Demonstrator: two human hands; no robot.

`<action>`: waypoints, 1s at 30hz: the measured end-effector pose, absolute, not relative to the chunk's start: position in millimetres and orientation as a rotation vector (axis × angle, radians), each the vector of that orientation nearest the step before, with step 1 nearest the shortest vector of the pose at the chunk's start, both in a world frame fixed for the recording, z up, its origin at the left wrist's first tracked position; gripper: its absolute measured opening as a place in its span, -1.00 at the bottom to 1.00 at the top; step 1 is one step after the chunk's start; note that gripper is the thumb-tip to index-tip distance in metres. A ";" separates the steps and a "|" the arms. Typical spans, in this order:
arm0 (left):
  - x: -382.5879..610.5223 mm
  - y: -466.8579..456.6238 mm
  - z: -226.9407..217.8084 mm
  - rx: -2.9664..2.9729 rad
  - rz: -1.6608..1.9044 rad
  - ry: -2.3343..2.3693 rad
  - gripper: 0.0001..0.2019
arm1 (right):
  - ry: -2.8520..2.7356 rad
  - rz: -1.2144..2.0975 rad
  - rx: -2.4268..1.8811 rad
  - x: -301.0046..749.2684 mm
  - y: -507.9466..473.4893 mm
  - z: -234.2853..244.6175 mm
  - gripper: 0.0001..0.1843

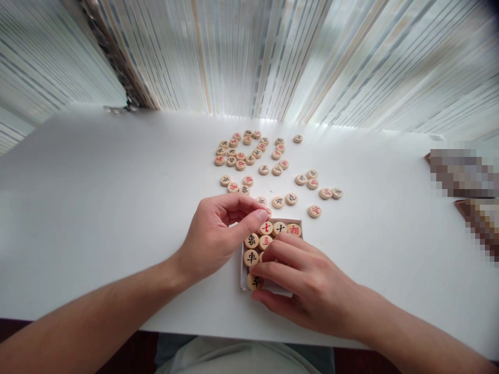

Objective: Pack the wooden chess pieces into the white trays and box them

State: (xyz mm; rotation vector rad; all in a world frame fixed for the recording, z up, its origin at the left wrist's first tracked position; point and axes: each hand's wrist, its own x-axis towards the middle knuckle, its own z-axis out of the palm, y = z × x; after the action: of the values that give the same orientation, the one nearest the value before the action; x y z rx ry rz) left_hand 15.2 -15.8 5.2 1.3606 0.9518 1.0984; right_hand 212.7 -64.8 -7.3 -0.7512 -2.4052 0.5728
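Near the front of the box (242, 274), the right hand (310, 279) has fingers parted around a black-marked disc (255, 282), grip uncertain. At the box's far-left corner, the left hand (218, 226) nearly pinches, any hold hidden. Beyond, loose discs (240, 156) dot the worktop (117, 218).

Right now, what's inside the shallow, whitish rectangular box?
In the box: round, pale wooden pieces, red- or black-marked, along far and left sides. Left hand hides far-left corner; right hand, much near-right space.
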 end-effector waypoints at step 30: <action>13.8 -15.8 2.4 1.358 1.084 0.940 -0.95 | -2.575 0.263 -0.691 207.1 -69.3 -5.8 -0.80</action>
State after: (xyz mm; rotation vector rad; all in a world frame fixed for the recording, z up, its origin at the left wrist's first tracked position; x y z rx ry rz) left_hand 13.8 -15.8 2.4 1.3584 0.9395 1.0840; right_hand 207.1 -69.3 -5.8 -0.6914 -2.5747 0.2629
